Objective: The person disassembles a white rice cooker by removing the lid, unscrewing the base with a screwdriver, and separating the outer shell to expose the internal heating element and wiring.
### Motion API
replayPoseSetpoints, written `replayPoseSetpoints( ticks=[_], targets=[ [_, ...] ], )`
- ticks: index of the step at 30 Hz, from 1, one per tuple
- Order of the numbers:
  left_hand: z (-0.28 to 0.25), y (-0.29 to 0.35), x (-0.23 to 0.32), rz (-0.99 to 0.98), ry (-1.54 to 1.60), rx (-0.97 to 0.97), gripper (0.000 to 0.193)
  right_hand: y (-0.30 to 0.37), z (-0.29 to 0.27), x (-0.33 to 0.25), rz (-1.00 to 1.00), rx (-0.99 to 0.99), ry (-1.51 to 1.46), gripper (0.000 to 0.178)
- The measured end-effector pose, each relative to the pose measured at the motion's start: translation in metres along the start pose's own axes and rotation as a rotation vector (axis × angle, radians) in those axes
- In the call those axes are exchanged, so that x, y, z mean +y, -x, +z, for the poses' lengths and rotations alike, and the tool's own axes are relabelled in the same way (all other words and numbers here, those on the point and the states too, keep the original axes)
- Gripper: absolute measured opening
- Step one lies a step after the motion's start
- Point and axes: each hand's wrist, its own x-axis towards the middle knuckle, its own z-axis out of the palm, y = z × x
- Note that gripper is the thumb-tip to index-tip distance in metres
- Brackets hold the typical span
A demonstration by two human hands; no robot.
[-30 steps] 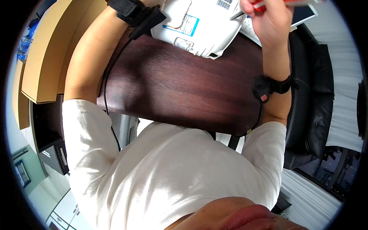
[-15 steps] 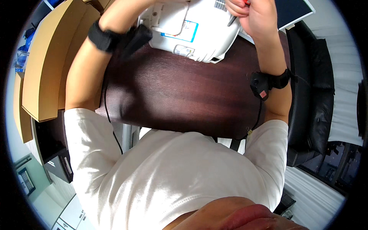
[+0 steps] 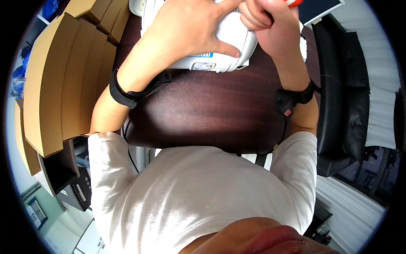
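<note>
A white plastic device, shaped like a projector with labels on its casing, lies on the dark brown table at the top of the view. Across its upper face my left hand rests flat, fingers spread and thumb reaching toward the near right edge. My right hand is curled above the device's right side, gripping a red-handled screwdriver. Only the red end pokes out past the fist; its shaft and tip are hidden. The upper edge of the picture cuts off the left fingertips and the device's far part.
Cardboard boxes stand along the left. The table spreads between me and the device. A black sofa is at the right, and a dark panel with a white edge sits at the upper right. Thin cables hang from both wristbands.
My left hand has come down and right, now spread over the device's labels and cover. My right fist has turned and lowered slightly; the shaft seen beneath it earlier is now hidden.
</note>
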Motion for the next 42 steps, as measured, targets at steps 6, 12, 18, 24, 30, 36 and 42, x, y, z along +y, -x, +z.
replayPoseSetpoints(
  ticks=[6, 12, 18, 24, 30, 36, 42],
  targets=[
    [-0.001, -0.003, -0.003, 0.011, 0.004, -0.001, 0.089, 0.001, 0.008, -0.002, 0.085, 0.141, 0.193, 0.036],
    [-0.011, -0.008, -0.003, 0.035, 0.053, 0.015, 0.09, 0.001, -0.022, 0.003, 0.071, 0.024, 0.091, 0.036],
    [-0.003, -0.007, -0.008, 0.057, 0.01, 0.037, 0.091, 0.001, -0.029, 0.003, 0.111, 0.003, 0.036, 0.037],
    [-0.008, -0.007, -0.005, 0.049, 0.02, 0.023, 0.09, 0.004, -0.031, -0.005, 0.144, 0.009, 0.049, 0.04],
    [-0.003, -0.005, -0.01, 0.066, 0.104, 0.068, 0.089, 0.0, -0.022, -0.008, 0.124, 0.021, 0.025, 0.041],
    [-0.004, -0.004, -0.01, 0.063, 0.108, 0.07, 0.088, 0.002, -0.027, -0.007, 0.143, 0.005, 0.029, 0.041],
    [-0.002, -0.001, -0.008, 0.065, 0.112, 0.083, 0.088, 0.006, -0.037, -0.003, 0.109, -0.077, 0.002, 0.041]
  ],
)
